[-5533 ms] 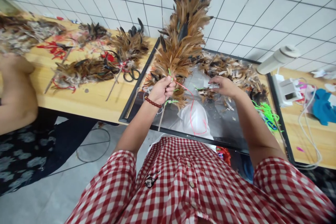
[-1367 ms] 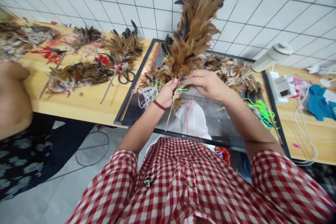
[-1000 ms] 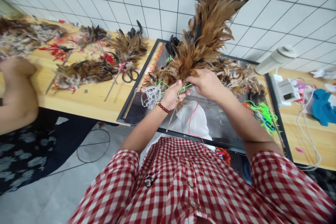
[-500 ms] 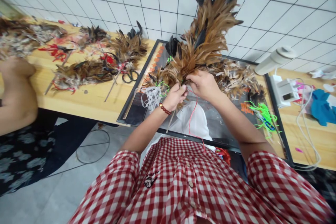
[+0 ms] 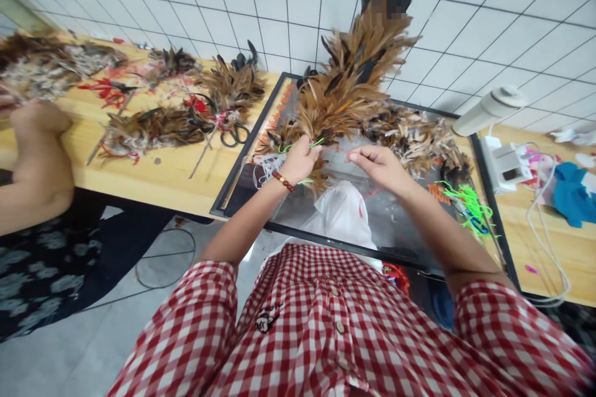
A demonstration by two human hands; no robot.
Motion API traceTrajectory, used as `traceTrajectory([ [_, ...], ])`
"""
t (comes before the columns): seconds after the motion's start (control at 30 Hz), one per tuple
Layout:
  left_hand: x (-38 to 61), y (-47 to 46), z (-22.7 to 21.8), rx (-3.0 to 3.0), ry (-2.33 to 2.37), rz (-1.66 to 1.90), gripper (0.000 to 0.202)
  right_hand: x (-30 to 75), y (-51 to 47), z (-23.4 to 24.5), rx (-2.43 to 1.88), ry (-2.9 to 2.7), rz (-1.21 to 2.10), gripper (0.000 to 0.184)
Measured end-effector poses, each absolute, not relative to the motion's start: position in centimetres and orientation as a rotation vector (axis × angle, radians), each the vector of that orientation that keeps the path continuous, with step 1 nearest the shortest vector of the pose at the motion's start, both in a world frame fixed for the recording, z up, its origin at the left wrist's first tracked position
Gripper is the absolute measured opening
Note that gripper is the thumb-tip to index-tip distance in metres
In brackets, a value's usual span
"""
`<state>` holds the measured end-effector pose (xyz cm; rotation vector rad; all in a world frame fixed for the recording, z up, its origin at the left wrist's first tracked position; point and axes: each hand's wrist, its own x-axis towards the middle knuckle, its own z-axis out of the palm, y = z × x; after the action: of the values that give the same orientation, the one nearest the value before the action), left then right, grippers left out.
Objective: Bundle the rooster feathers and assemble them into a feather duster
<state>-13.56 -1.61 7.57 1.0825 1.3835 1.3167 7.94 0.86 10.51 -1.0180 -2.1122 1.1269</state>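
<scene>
A tall brown and black feather duster (image 5: 354, 68) stands upright over a black-framed glass tray (image 5: 242, 164). My left hand (image 5: 300, 158) is closed round its stem at the base of the feathers, where green string shows. My right hand (image 5: 379, 164) is a little to the right, fingers pinched on a thin red string (image 5: 336, 151) stretched taut from the stem. Loose brown feathers (image 5: 414, 133) lie heaped on the tray behind my right hand. A white plastic bag (image 5: 342, 214) lies under my hands.
Other feather bundles (image 5: 153, 127), red strings and scissors (image 5: 233, 133) lie on the wooden bench (image 5: 153, 180) to the left. Another person's arm (image 5: 35, 164) rests at the far left. A white device (image 5: 505, 164), cables, green string (image 5: 465, 201) and blue cloth (image 5: 570, 189) lie to the right.
My right hand came away from the duster's stem and moved right, drawing the red string taut. The duster tilted back towards upright.
</scene>
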Motion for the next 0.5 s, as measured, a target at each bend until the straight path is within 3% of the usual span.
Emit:
traceTrajectory([
  [0.13, -13.2, -1.6, 7.7, 1.494, 1.571, 1.106, 0.037, 6.3, 1.0, 16.1, -0.818, -2.600, 0.308, 0.028],
  [0.27, -12.3, -2.5, 8.3, 1.779, 1.549, 0.837, 0.030, 3.0, 4.2, 18.0, -0.768, -2.819, -0.029, 0.018],
  [0.4, -12.5, -4.3, 9.2, 2.107, 1.565, 0.580, 0.005, 2.1, 10.9, 16.0, -0.784, -2.919, 0.192, 0.008],
  [0.5, -13.4, -5.5, 9.4, 2.243, 1.572, 0.539, 0.026, 3.5, 14.8, 14.5, -0.852, -3.092, 0.650, 0.008],
])
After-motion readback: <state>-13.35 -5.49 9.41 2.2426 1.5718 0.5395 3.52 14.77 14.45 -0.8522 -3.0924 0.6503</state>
